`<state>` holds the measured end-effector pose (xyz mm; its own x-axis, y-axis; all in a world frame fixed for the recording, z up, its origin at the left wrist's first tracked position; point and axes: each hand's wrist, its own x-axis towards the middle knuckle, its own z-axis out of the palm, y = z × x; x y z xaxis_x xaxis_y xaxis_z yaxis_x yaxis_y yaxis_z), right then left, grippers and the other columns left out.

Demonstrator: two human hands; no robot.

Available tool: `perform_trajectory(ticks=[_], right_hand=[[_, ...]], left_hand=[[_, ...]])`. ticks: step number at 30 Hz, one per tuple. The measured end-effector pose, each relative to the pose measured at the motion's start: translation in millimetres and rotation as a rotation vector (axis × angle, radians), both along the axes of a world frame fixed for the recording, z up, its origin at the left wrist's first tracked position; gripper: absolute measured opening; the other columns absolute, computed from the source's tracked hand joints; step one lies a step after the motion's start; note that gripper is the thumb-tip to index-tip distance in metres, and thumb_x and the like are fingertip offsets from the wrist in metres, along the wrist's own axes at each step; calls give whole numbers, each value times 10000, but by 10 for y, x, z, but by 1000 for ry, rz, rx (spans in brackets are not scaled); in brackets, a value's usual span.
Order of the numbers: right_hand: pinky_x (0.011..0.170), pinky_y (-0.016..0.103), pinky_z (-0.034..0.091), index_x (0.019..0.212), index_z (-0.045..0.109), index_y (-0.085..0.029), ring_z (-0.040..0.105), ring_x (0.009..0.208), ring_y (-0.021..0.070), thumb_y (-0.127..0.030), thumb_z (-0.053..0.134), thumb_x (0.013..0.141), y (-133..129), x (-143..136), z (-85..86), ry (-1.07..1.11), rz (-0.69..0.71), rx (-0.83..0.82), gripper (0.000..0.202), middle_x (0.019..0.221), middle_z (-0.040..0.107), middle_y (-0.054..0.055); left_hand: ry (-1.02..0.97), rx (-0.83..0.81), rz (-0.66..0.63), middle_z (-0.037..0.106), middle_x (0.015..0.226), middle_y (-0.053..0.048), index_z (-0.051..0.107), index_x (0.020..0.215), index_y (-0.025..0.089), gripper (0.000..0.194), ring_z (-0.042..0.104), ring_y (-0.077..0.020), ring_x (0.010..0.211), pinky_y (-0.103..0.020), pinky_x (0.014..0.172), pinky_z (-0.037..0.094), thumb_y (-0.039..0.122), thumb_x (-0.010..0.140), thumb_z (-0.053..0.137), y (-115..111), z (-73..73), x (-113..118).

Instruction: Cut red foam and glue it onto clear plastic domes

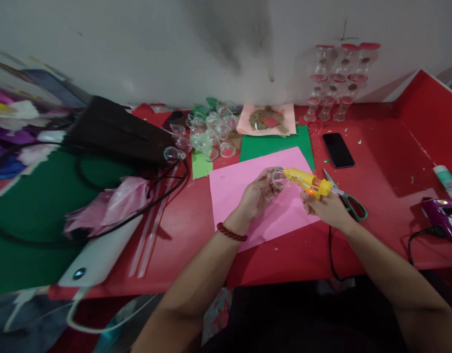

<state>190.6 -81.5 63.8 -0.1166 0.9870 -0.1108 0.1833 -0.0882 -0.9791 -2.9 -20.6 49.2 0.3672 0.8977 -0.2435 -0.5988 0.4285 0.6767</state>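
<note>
My right hand (323,208) is wrapped round a yellow hot glue gun (303,180), whose nozzle points left and whose small orange light glows. Between the fingertips of my left hand (259,193) is a small clear plastic cup (279,179), its rim right at the nozzle. Both hands are above a pink sheet of paper (229,196). Scissors (353,206) with green handles lie just right of my right hand, partly behind it. The glue gun's black cord (332,255) hangs down past the table's front edge.
Several clear plastic cups (211,130) are heaped at the back. Right of them, brown grainy material (261,119) sits on pale pink paper. Stacked cup pieces (323,78) lean on the wall. A phone (338,150), a glue bottle (447,181) and glue sticks (147,240) lie on the red table.
</note>
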Motion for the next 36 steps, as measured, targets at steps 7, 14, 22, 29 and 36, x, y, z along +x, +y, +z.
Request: perform_trajectory(ticks=[7, 14, 22, 29, 36], right_hand=[[492, 248, 432, 686, 545, -204, 495, 465, 92, -649, 654, 790, -2, 4, 25, -18, 16, 5, 469, 500, 534, -33], [469, 240, 401, 706, 534, -208, 474, 444, 87, -653, 660, 776, -4, 4, 17, -21, 4, -1, 468, 483, 519, -43], [465, 241, 396, 701, 549, -201, 472, 447, 91, -702, 649, 774, -5, 12, 3, -41, 0, -1, 516, 484, 531, -32], [471, 246, 404, 702, 550, -205, 471, 449, 94, -692, 650, 770, -8, 15, -5, -63, -12, -5, 502, 485, 523, -33], [465, 241, 396, 647, 531, -207, 461, 444, 89, -690, 628, 785, -13, 13, 19, -116, 19, 17, 512, 467, 515, -35]], left_hand=[[2, 2, 3, 649, 860, -14, 686, 916, 154, 161, 553, -77, 654, -189, 638, 484, 71, 781, 657, 8, -19, -4], [25, 3, 5, 657, 894, -20, 706, 943, 152, 169, 551, -74, 658, -190, 644, 489, 84, 793, 665, 3, -8, -12], [22, 21, 2, 657, 902, -22, 713, 954, 156, 175, 553, -75, 667, -187, 656, 492, 103, 789, 687, 19, -54, -14], [55, 24, 4, 655, 885, -17, 717, 975, 166, 164, 548, -73, 664, -192, 654, 492, 134, 818, 680, 16, -53, -22], [100, 11, -13, 660, 835, -13, 717, 1023, 169, 209, 549, -75, 627, -177, 570, 465, 221, 821, 729, 23, -41, -39]])
